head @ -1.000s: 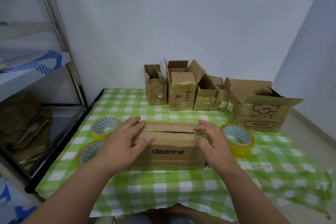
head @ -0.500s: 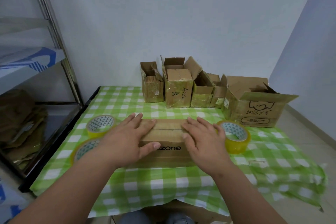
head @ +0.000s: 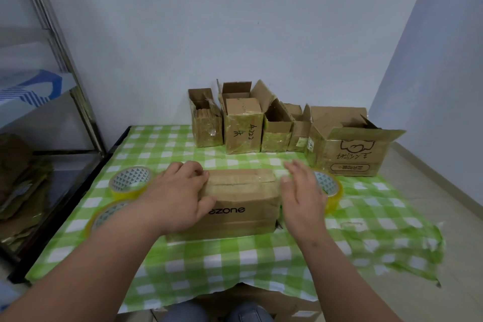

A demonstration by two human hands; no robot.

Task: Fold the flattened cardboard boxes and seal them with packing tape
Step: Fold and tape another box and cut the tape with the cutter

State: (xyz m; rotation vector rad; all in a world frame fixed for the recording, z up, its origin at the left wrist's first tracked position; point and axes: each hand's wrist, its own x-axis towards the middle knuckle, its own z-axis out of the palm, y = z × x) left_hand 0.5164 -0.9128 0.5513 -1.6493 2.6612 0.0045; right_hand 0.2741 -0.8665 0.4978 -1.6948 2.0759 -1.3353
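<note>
A folded cardboard box (head: 245, 206) printed "dezone" lies on the green checked tablecloth (head: 235, 256), its top flaps closed with a slit between them. My left hand (head: 180, 196) holds the box's left end, fingers curled over the top and thumb on the front face. My right hand (head: 303, 198) is at the right end of the box with straight fingers, slightly blurred. Behind my right hand sits a yellow tape roll (head: 330, 188). Two more tape rolls (head: 130, 181) (head: 104, 217) lie left of the box.
A row of small open cardboard boxes (head: 243, 125) stands along the back wall, with a larger open box (head: 350, 149) at the right. A metal shelf (head: 52, 138) holding flattened cardboard stands to the left. The tablecloth hangs off the table's right front edge.
My right hand slid from the top of the box to its right end. My left hand's fingers curled at the left end. The view moved closer.
</note>
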